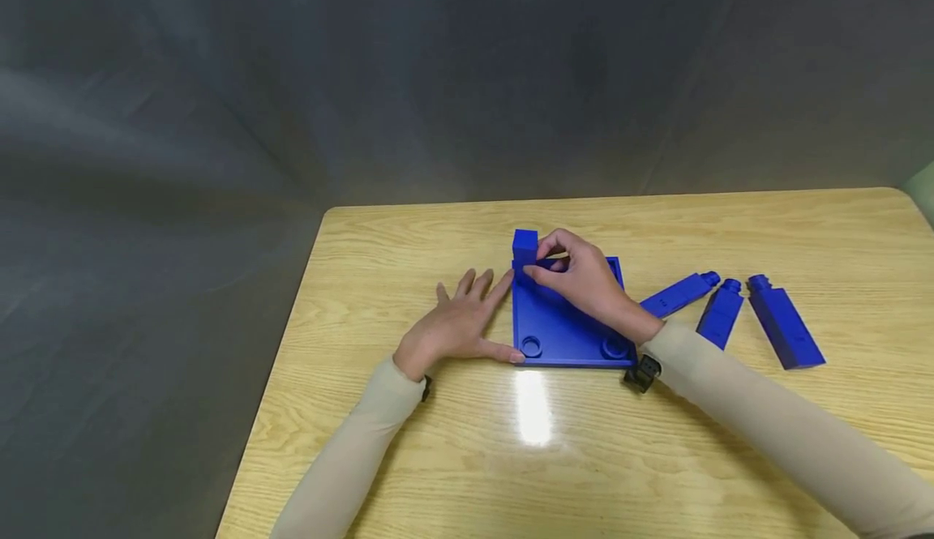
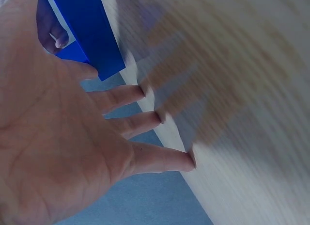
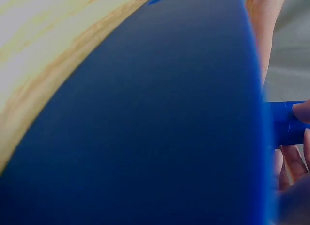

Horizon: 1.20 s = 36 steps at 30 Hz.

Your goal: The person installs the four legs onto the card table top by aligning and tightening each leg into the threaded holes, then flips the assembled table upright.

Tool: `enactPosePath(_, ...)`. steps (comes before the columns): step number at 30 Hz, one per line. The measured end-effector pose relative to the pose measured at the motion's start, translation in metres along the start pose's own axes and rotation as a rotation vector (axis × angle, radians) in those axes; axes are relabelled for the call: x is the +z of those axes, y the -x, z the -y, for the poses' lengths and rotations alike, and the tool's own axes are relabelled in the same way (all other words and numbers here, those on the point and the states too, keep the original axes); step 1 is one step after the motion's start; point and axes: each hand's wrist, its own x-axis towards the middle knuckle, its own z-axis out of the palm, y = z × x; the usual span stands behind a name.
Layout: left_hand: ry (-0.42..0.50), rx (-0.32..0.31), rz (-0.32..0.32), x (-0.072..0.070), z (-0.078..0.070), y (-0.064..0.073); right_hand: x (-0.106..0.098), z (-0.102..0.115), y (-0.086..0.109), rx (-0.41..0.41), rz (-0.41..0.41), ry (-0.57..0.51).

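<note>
A square blue panel [image 1: 565, 332] with a raised rim and round corner sockets lies on the table. At its back left corner a square blue leg [image 1: 524, 247] stands upright. My right hand [image 1: 584, 280] reaches over the panel and pinches this leg low down between thumb and fingers. My left hand [image 1: 460, 324] lies at the panel's left side with fingers spread, its thumb at the front left corner and its index finger near the back left one. In the left wrist view its other fingertips touch the table. The leg's lower end is hidden by the right hand.
Three loose blue legs [image 1: 680, 295], [image 1: 720, 312], [image 1: 786, 324] with threaded ends lie right of the panel, the nearest partly behind the right forearm. Dark grey sheeting [image 1: 467, 77] hangs behind the wooden table [image 1: 387, 239] and along its left side.
</note>
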Motion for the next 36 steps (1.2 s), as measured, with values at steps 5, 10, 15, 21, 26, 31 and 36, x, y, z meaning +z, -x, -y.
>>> enactPosePath(5, -0.001, 0.005, -0.008, -0.0002, 0.0000, 0.0003, 0.0030, 0.0001, -0.0010, -0.007, -0.027, -0.039)
enactPosePath(10, 0.006, 0.001, -0.002, -0.0016, -0.0011, 0.0012, 0.0036, -0.0004, -0.0010, -0.016, -0.031, -0.038)
enactPosePath(15, 0.010, 0.000, -0.001, -0.0026, -0.0020, 0.0013, 0.0036, 0.0000, -0.0001, -0.026, -0.025, 0.010)
enactPosePath(21, 0.011, 0.000, 0.003, -0.0019, -0.0017, 0.0014, 0.0035, -0.0004, 0.0005, -0.017, -0.017, 0.026)
enactPosePath(26, 0.015, -0.001, -0.001, -0.0016, -0.0015, 0.0008, 0.0035, -0.0007, -0.0006, 0.006, 0.013, 0.024)
enactPosePath(31, 0.004, -0.004, -0.001, 0.0012, -0.0007, 0.0002, 0.0044, -0.0023, 0.0005, 0.028, 0.031, -0.003)
enactPosePath(36, -0.010, 0.001, -0.010, 0.0025, -0.0002, -0.0008, 0.0032, -0.0044, 0.0017, 0.019, 0.013, -0.021)
